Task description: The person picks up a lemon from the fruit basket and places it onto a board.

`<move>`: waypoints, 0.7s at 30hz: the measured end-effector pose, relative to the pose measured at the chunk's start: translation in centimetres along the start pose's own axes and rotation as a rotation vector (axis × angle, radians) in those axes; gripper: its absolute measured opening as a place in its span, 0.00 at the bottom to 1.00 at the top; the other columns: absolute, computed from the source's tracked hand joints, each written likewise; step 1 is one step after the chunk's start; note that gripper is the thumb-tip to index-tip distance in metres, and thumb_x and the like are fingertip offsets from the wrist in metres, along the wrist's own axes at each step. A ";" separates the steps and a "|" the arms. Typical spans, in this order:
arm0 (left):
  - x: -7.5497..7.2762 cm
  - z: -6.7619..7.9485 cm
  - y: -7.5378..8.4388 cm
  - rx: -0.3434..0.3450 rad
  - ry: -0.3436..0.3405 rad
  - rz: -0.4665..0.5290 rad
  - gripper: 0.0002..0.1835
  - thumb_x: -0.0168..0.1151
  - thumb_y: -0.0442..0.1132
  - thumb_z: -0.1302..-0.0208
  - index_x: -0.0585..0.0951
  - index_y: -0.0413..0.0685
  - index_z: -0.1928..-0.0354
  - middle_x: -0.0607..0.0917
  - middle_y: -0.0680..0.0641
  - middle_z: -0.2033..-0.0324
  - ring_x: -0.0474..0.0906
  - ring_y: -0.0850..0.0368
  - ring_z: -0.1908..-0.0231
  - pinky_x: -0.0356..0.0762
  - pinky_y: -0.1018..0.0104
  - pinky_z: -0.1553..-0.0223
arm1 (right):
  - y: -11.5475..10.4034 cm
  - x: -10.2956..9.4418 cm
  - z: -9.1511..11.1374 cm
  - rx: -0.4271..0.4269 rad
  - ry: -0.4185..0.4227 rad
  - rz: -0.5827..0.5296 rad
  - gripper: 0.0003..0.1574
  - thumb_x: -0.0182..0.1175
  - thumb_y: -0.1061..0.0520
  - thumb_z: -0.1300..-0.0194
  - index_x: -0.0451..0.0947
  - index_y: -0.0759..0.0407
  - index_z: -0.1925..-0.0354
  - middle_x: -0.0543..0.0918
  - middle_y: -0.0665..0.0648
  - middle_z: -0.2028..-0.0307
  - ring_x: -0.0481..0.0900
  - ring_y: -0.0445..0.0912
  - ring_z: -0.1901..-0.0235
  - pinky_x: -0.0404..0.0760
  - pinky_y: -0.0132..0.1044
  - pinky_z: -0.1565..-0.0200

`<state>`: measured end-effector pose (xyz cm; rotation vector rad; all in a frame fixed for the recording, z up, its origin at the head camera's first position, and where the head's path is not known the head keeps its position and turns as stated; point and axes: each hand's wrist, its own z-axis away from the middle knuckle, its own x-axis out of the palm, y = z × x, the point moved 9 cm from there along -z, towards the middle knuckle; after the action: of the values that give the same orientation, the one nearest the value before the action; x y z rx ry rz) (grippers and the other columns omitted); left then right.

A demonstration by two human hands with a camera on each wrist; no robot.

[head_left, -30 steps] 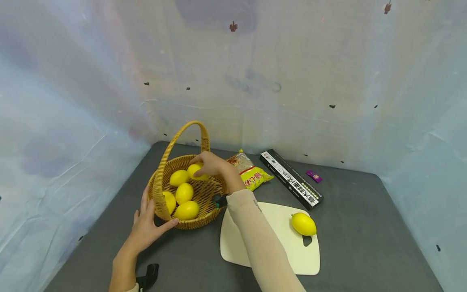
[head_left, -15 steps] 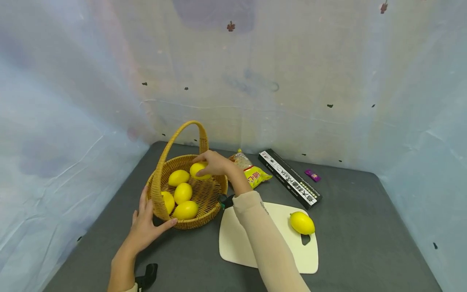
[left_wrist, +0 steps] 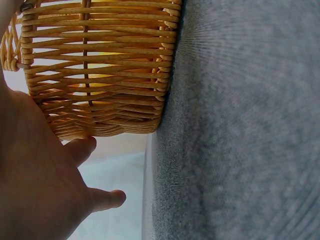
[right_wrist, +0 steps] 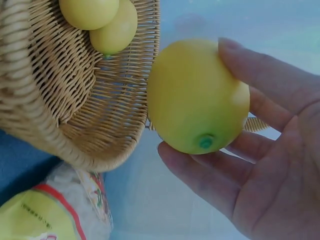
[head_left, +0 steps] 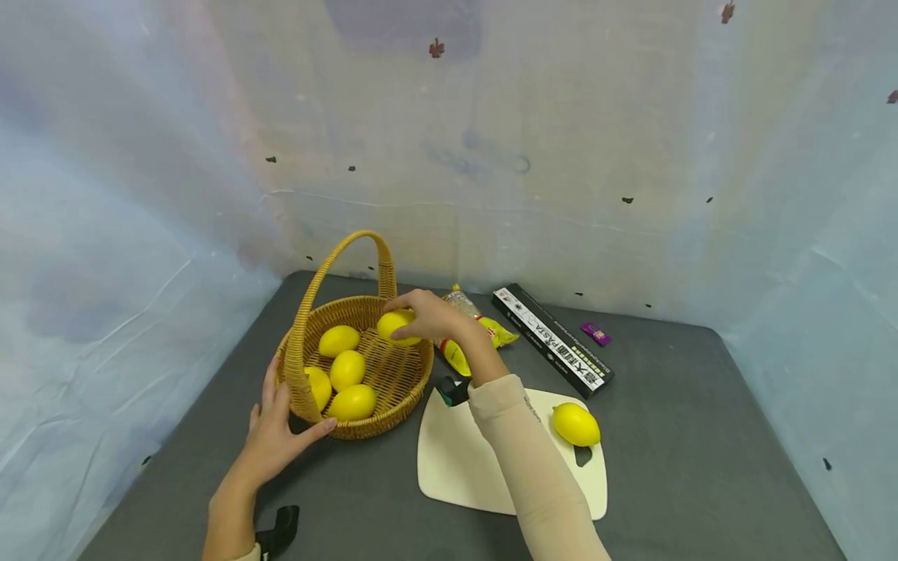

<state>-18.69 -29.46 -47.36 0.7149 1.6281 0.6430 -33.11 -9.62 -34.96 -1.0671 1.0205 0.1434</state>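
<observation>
In the head view my right hand (head_left: 433, 315) grips a lemon (head_left: 396, 327) over the right part of the wicker basket (head_left: 393, 417). The right wrist view shows this lemon (right_wrist: 195, 95) between thumb and curled fingers, its green tip facing the camera. Several more lemons (head_left: 353, 403) lie in the basket's left half. My left hand (head_left: 270, 444) rests against the near left side of the basket, thumb on the rim and fingers spread along the outer wall. In the left wrist view, fingers (left_wrist: 107, 199) extend beside the weave.
A cream cutting board (head_left: 456, 460) lies right of the basket with one lemon (head_left: 575, 425) on it. Behind it are a yellow food packet (head_left: 498, 333), a black pasta box (head_left: 554, 340) and a small purple packet (head_left: 595, 334). A tall handle (head_left: 337, 257) arches over the basket.
My right hand has drawn the lemon to the right, away from the other lemons in the basket. The left hand keeps its place on the basket. The view has shifted slightly.
</observation>
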 end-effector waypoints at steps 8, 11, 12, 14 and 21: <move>0.0 -0.1 0.1 0.002 -0.001 0.000 0.57 0.71 0.52 0.39 0.38 0.68 0.20 0.20 0.54 0.25 0.33 0.25 0.27 0.28 0.15 0.45 | 0.7 -1.0 2.8 -0.032 0.045 0.019 0.32 0.67 0.55 0.33 0.73 0.57 0.33 0.76 0.57 0.36 0.77 0.47 0.45 0.77 0.36 0.51; 0.0 0.0 0.1 0.008 -0.001 0.006 0.57 0.71 0.51 0.38 0.39 0.68 0.20 0.20 0.55 0.25 0.33 0.24 0.27 0.28 0.15 0.45 | 1.5 -1.3 3.7 -0.033 0.061 0.016 0.32 0.67 0.56 0.33 0.73 0.60 0.33 0.78 0.58 0.38 0.78 0.46 0.54 0.76 0.34 0.56; 0.0 0.0 0.1 0.010 0.001 0.009 0.57 0.71 0.51 0.38 0.40 0.68 0.20 0.20 0.55 0.25 0.33 0.25 0.27 0.28 0.15 0.45 | 1.7 -1.3 4.0 -0.036 0.064 0.006 0.32 0.67 0.57 0.33 0.73 0.61 0.33 0.78 0.58 0.38 0.78 0.45 0.55 0.76 0.33 0.57; -0.1 0.0 0.1 0.013 0.004 0.015 0.57 0.71 0.50 0.39 0.40 0.68 0.20 0.20 0.56 0.25 0.33 0.25 0.27 0.28 0.15 0.45 | 2.1 -1.3 4.5 -0.048 0.069 -0.011 0.32 0.66 0.58 0.33 0.73 0.63 0.33 0.78 0.59 0.39 0.78 0.45 0.56 0.76 0.33 0.58; -0.2 0.0 0.1 0.006 -0.002 0.017 0.57 0.71 0.51 0.38 0.40 0.68 0.20 0.20 0.54 0.25 0.30 0.27 0.26 0.27 0.15 0.45 | 3.5 -0.8 6.4 -0.046 0.096 -0.023 0.31 0.67 0.58 0.34 0.74 0.61 0.35 0.79 0.58 0.43 0.74 0.47 0.55 0.76 0.35 0.56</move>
<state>-18.69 -29.52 -47.15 0.7341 1.6246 0.6499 -31.52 -2.58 -36.04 -1.1366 1.0949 0.0980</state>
